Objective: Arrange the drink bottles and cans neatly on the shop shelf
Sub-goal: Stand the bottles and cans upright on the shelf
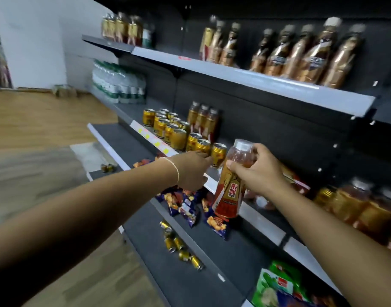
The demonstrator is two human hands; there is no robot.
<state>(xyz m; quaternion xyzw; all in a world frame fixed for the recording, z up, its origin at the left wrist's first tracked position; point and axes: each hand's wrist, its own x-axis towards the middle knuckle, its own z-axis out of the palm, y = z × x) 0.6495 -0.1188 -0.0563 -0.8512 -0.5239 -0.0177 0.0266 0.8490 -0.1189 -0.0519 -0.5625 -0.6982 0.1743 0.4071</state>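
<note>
My right hand (254, 171) grips the neck of an orange-labelled drink bottle (230, 191) with a clear cap, holding it upright in front of the middle shelf (261, 220). My left hand (192, 169) reaches to the shelf edge, and its fingertips touch a gold can (218, 154) at the end of a row. Several more gold cans (170, 129) stand in rows to the left, with three tall bottles (203, 120) behind them. Whether the left fingers curl round the can is hidden.
The top shelf (245, 76) carries several brown bottles. Water bottle packs (119, 85) stand at the far left. Snack bags (185, 204) and loose gold cans (179, 244) lie on the lower shelf. More orange bottles (356, 207) stand to the right, and green packs (278, 286) sit below.
</note>
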